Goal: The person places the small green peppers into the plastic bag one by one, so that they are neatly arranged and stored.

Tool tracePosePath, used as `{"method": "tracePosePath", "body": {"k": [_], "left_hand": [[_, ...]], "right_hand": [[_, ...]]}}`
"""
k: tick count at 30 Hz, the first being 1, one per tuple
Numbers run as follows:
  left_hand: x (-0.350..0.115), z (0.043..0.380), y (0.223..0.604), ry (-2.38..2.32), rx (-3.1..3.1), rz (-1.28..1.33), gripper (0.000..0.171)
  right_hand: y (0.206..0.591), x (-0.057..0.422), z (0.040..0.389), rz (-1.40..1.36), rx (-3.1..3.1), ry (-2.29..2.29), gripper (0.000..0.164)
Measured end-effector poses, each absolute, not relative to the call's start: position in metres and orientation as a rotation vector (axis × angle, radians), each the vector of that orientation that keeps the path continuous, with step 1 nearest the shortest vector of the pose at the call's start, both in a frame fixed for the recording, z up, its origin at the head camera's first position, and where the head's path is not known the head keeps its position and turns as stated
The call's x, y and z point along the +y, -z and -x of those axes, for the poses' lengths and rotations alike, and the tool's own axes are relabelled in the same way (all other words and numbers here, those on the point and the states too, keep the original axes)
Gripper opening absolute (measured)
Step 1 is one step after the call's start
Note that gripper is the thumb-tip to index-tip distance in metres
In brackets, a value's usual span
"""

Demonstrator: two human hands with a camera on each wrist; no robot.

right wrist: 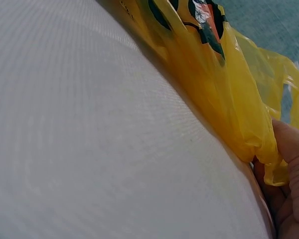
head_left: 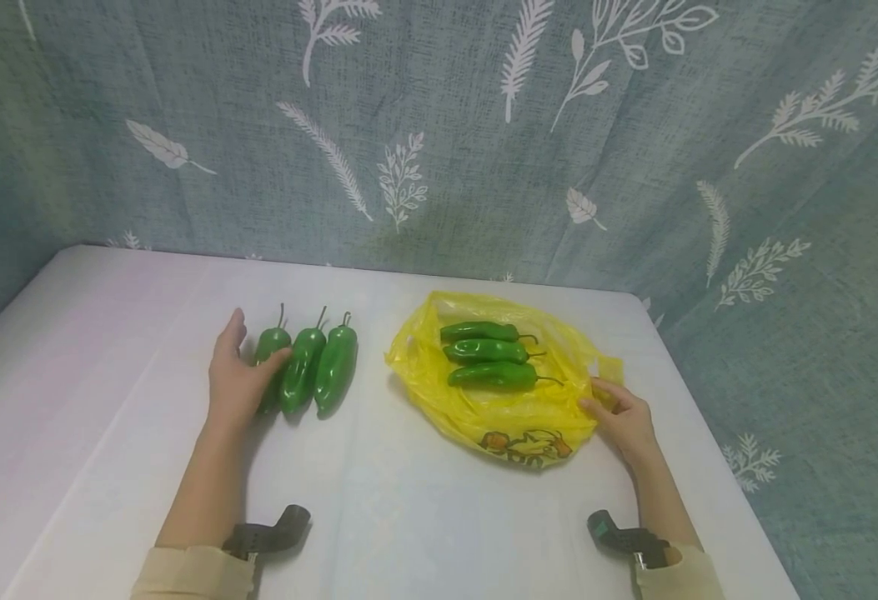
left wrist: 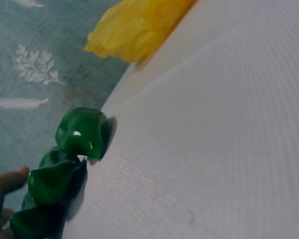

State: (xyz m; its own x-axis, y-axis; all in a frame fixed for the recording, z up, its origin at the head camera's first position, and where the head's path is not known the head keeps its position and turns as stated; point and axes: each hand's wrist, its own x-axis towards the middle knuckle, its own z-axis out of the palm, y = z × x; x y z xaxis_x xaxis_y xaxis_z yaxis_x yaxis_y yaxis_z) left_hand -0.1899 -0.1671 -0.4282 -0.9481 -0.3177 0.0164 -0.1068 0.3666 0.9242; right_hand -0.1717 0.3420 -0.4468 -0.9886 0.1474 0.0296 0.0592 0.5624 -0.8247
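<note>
Three green peppers stand side by side on the left of the table, stems pointing away: a left one (head_left: 273, 340), a middle one (head_left: 304, 367) and a right one (head_left: 337, 367). My left hand (head_left: 238, 379) is at the left pepper, its thumb reaching across it and its fingers extended along the far side; firm contact is unclear. On the right, a yellow plastic bag (head_left: 439, 408) lies spread open, with three more green peppers (head_left: 486, 351) on it, stems to the right. My right hand (head_left: 629, 423) pinches the bag's right edge, with the thumb on the plastic in the right wrist view.
A white table (head_left: 408, 533) carries everything. Behind it and along the right side hangs a grey-green curtain (head_left: 439, 167) with white leaf prints. Dark wrist cameras sit on both forearms, above the table's near part.
</note>
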Motion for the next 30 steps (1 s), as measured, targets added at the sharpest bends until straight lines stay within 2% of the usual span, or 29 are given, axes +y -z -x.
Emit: {"method": "tracePosePath", "body": {"k": [13,30], "left_hand": [[-0.1729,0.1917,0.4369,1.532,-2.51,-0.454,0.087],[-0.1769,0.1925,0.4383,1.504,-2.544,-0.496,0.083]], "right_hand": [[0.4471,0.3409,0.1692,0.197,-2.7,-1.353,0.051],[0.4485,0.3453,0.1734,0.252,-2.767,-1.368,0.05]]}}
